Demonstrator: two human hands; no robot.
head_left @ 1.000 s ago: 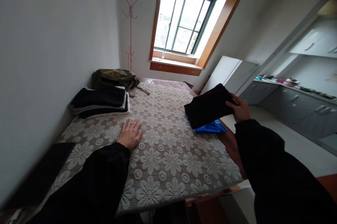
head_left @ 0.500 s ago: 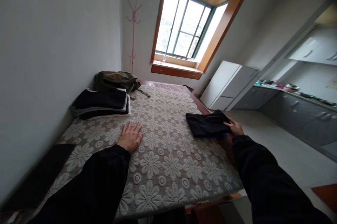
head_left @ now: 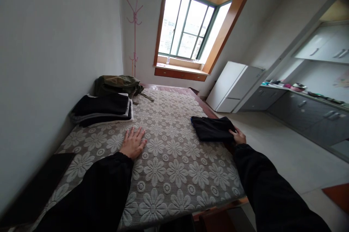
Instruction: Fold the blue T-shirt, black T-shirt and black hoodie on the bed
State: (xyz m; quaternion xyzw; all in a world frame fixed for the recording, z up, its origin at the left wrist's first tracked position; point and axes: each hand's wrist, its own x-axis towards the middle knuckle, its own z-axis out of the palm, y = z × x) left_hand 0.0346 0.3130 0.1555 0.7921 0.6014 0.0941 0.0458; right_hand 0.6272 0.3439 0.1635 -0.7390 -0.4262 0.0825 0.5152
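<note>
My left hand (head_left: 133,142) lies flat on the flower-patterned tablecloth (head_left: 167,168), fingers spread and holding nothing. At the table's right edge, my right hand (head_left: 238,136) grips the right side of a folded black garment (head_left: 211,129). The garment rests on the cloth, with a thin strip of blue at its left edge; what kind of garment it is does not show. Beyond my left hand, against the wall, sits a stack of folded clothes (head_left: 102,106) in black, grey and white.
An olive backpack (head_left: 117,83) lies behind the stack. A dark flat panel (head_left: 38,188) is at the near left. Past the table stand a pink coat rack (head_left: 135,39), a window (head_left: 188,24) and a white fridge (head_left: 227,86). Grey kitchen cabinets (head_left: 305,119) run along the right.
The folded black garment has come down flatter onto the cloth with my right hand on its edge, and less blue shows beneath. My left hand stays flat. The view has shifted slightly.
</note>
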